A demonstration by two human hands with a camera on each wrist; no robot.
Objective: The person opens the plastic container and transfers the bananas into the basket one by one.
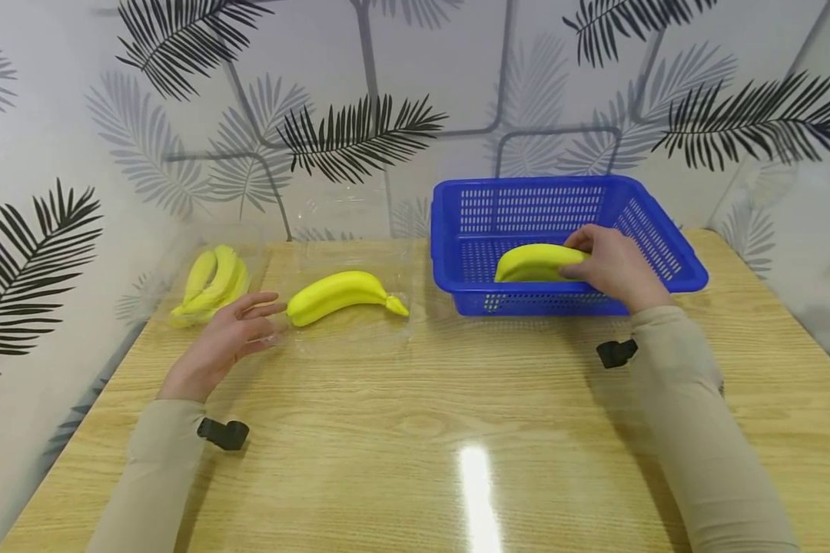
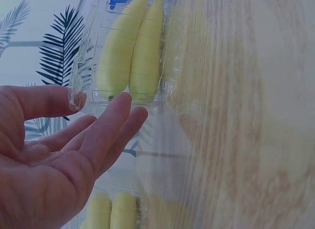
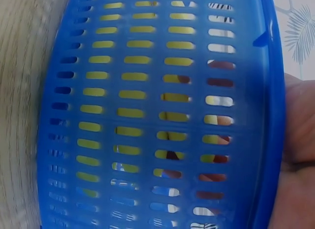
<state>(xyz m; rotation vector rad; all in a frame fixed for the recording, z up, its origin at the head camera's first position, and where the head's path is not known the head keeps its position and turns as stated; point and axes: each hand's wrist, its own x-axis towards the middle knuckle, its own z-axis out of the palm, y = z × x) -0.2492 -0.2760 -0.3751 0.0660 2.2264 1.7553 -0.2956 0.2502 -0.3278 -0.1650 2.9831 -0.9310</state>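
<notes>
My right hand [image 1: 612,265] reaches over the front rim of a blue plastic basket [image 1: 539,301] and grips one end of a yellow banana [image 1: 531,263] inside it. Through the basket's slots the right wrist view shows yellow, with part of the right hand [image 3: 301,155] beyond the rim. My left hand [image 1: 238,332] is at the left end of a clear plastic box [image 1: 353,346], where another yellow banana [image 1: 339,293] lies. Its fingers are extended and slightly spread; in the left wrist view the thumb [image 2: 54,102] overlaps the box's edge.
A second clear box [image 1: 252,244] holding several bananas [image 1: 217,278] stands at the back left of the wooden table [image 1: 360,461]. Behind the table rises a leaf-patterned wall [image 1: 401,77]. The basket stands right of the clear boxes.
</notes>
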